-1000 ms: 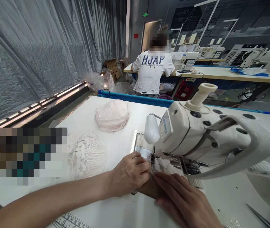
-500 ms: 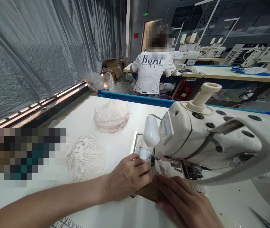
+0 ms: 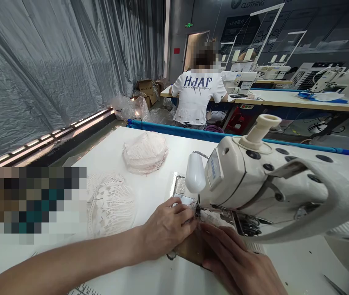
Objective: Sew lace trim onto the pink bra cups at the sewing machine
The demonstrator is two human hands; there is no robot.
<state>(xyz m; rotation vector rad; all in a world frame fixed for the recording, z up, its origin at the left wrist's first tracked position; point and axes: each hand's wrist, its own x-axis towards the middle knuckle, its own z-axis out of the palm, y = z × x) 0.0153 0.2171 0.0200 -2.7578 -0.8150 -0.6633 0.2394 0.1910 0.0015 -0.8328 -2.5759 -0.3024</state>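
Note:
A white sewing machine (image 3: pixel 232 172) with a pale knee-shaped arm stands on the white table. White lace fabric (image 3: pixel 213 216) lies under its needle area, mostly hidden by fingers and the machine head. My left hand (image 3: pixel 170 229) is closed on the lace's near edge, knuckles bent, just left of the presser foot (image 3: pixel 197 209). From the right, my right hand (image 3: pixel 239 256) holds the same edge with its fingers together and reaching forward, thumb tucked low. Under both hands shows a brownish plate (image 3: pixel 193 248) set in the table.
Two white lace cups, a farther one (image 3: pixel 145 152) and a nearer one (image 3: pixel 111 207), lie to the left. Tweezers-like metal points (image 3: pixel 334 284) lie at lower right, a ruler (image 3: pixel 85 289) at lower left. Beyond, a person in a white shirt (image 3: pixel 197 96) sits at another table.
The view has tilted up slightly, so everything sits a little lower. Both hands stay by the needle; the lace behind the presser foot looks slightly shifted.

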